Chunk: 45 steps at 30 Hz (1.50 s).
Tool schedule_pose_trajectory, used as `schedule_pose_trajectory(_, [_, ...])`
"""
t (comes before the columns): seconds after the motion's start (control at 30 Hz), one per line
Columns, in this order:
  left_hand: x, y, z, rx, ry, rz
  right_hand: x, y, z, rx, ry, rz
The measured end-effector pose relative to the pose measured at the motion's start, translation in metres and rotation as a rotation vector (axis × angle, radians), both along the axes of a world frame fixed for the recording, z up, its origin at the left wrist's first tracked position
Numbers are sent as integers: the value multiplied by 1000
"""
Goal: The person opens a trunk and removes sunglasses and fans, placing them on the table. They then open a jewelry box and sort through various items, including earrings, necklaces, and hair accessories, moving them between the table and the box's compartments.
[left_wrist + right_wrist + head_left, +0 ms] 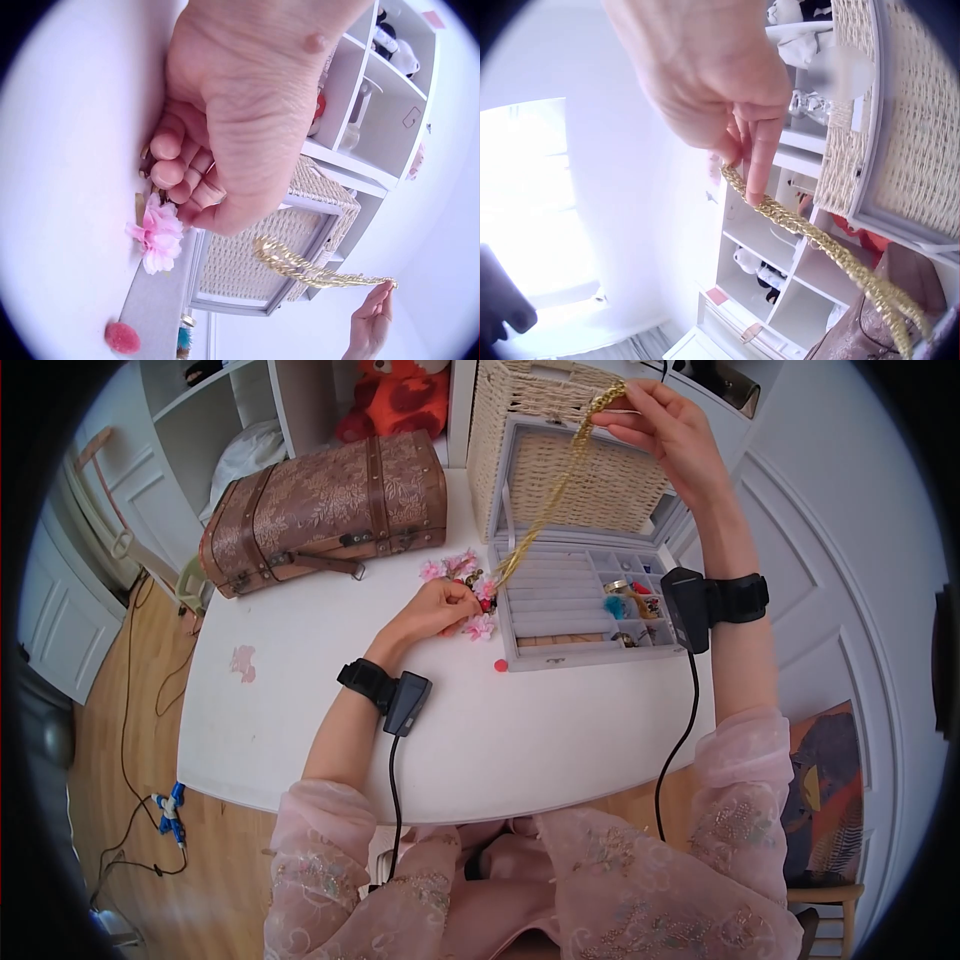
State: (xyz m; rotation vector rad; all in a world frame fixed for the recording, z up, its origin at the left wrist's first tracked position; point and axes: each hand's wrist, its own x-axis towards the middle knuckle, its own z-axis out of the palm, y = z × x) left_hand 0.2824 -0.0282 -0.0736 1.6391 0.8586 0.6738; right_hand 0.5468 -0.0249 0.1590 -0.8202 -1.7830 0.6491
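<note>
My right hand (682, 445) is raised over the far right of the table and pinches one end of a gold braided chain (560, 485). The doubled chain hangs slantwise toward the near left, its lower end close to the jewelry box (590, 658). In the right wrist view, thumb and fingers hold the chain (821, 238) near its tip. My left hand (435, 610) is low at the box's left side, curled fingers around part of a pink flower ornament (159, 234). Its fingers partly hide the ornament. The box's lid stands raised; rings and trinkets lie in its compartments.
A brown patterned chest (330, 510) stands at the back left. Behind the box is a woven basket (495, 450). A small red disc (501, 665) lies by the box's front left corner on the white table (300, 720). Cables run from both wrist cameras.
</note>
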Motion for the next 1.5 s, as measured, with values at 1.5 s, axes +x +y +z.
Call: schedule_pose_trajectory(1.5, [1,0,-1,-55,-55,20,-62,-42,-150,-168,-689,83])
